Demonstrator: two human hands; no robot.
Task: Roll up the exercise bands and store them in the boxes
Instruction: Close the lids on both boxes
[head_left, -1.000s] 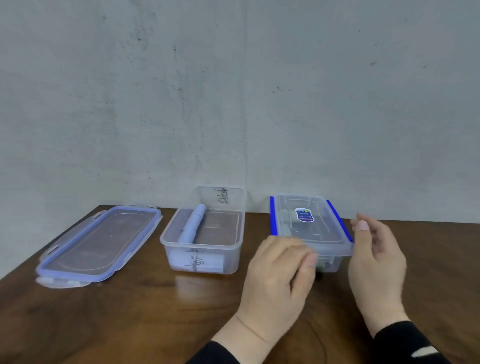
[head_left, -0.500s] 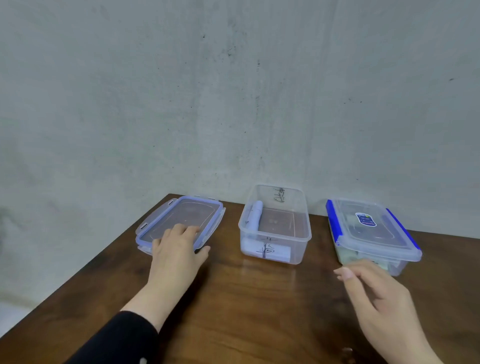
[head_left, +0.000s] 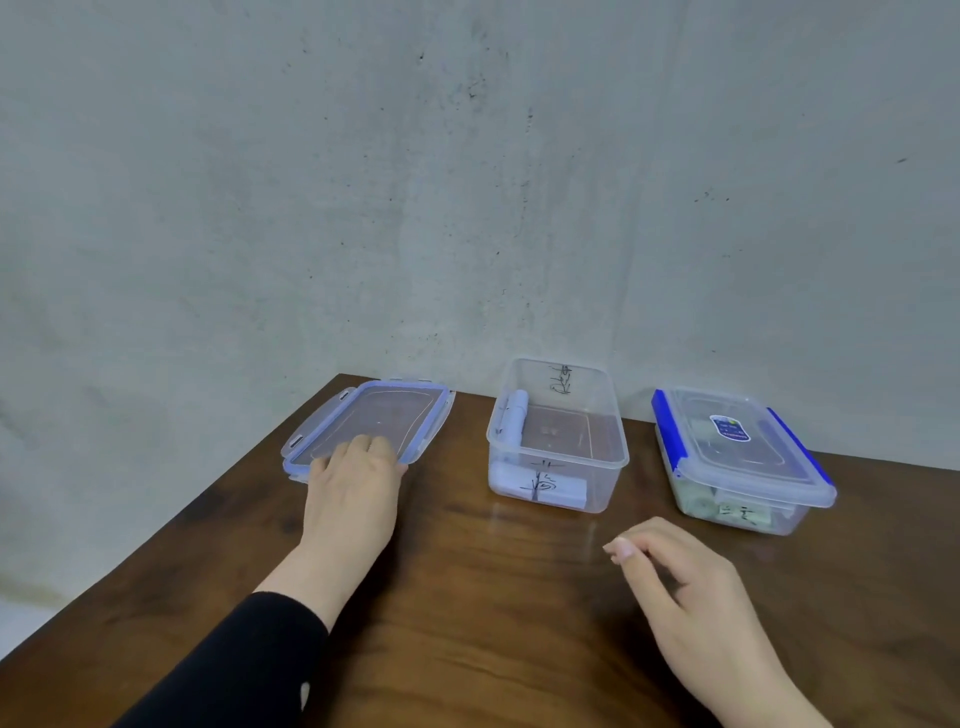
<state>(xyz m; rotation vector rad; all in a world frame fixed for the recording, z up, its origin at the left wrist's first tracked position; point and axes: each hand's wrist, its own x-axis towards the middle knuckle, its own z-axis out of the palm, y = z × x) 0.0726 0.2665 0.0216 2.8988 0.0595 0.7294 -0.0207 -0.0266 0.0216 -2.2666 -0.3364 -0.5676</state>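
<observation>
Clear rectangular lid (head_left: 374, 421), wooden table (head_left: 467, 623)

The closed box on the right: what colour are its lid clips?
Dark blue clips on the right box's clear lid, seen in the head view.
</observation>
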